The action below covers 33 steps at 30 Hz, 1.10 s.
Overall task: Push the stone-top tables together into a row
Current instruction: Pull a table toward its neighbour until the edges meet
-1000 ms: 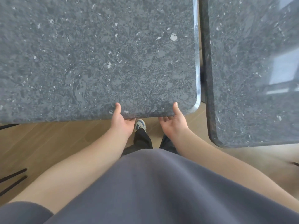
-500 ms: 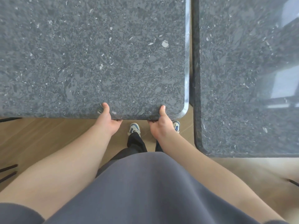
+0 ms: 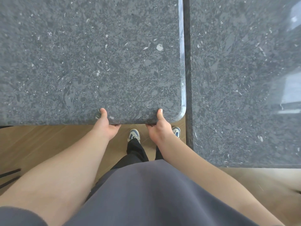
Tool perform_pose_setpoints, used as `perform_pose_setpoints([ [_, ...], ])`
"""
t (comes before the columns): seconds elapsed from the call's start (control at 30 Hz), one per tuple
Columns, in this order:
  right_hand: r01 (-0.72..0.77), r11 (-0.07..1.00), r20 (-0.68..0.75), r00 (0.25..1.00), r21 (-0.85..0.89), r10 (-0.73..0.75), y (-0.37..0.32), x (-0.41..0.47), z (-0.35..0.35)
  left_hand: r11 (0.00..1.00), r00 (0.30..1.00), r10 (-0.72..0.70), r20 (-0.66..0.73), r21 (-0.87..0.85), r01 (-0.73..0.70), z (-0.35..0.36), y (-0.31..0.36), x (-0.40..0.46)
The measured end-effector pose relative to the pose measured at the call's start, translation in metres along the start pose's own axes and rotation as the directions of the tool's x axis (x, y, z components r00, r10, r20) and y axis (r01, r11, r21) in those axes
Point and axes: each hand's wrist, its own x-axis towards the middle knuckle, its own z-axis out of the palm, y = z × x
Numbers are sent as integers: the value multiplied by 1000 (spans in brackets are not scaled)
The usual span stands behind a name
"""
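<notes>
Left stone-top table [image 3: 91, 59]: dark grey speckled slab with rounded corner, set alongside the right stone-top table [image 3: 244, 79]; long edges are seen parallel, the gap closed to a dark seam. Near edge is clasped by the left hand [image 3: 105, 126] and right hand [image 3: 160, 128], thumbs laid on top, fingers curled beneath. Sneakers [image 3: 133, 135] are seen below that edge on wooden floor [image 3: 40, 141].

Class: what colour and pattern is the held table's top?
Dark grey stone flecked with white, clearest in the head view.
</notes>
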Motion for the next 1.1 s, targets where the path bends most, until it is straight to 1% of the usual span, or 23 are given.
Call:
perform_pose_setpoints([
  [0.13,17,1000,0,1000,-25,-17,0,-7,2,999,999,-34,23,0,34,-2,3,-2],
  [0.27,61,996,-8,998,-67,-62,3,-12,5,992,986,-124,116,-3,125,-11,13,-7],
  [0.37,107,992,-16,994,-70,-109,7,-15,8,974,962,-226,156,61,219,-24,26,-10],
  [0.43,132,989,-5,991,-72,-133,10,-17,8,961,946,-271,178,107,255,-36,36,-10],
  [0.47,147,987,0,989,-71,-147,13,-18,7,962,947,-266,182,118,248,-44,43,-9],
  [0.53,191,979,3,981,-68,-191,19,-20,6,975,963,-212,166,104,196,-61,61,-3],
  [0.6,250,963,-23,967,-100,-254,28,-21,6,985,975,-161,153,86,150,-83,85,7],
  [0.67,303,942,-60,948,-144,-314,38,-21,4,988,972,-148,182,72,137,-104,112,16],
  [0.73,321,933,-61,940,-162,-334,55,-25,3,991,973,-130,193,48,123,-124,137,23],
  [0.8,298,939,-42,950,-171,-309,76,-31,4,995,978,-94,188,31,90,-141,157,28],
  [0.9,227,960,-20,972,-166,-233,112,-40,12,998,987,-56,152,-4,57,-162,176,29],
  [1.0,162,974,15,987,-156,-162,138,-42,26,997,988,-62,144,-24,66,-172,182,34],
  [1.1,121,983,39,992,-135,-117,147,-34,45,994,986,-73,148,-73,85,-169,187,46],
])
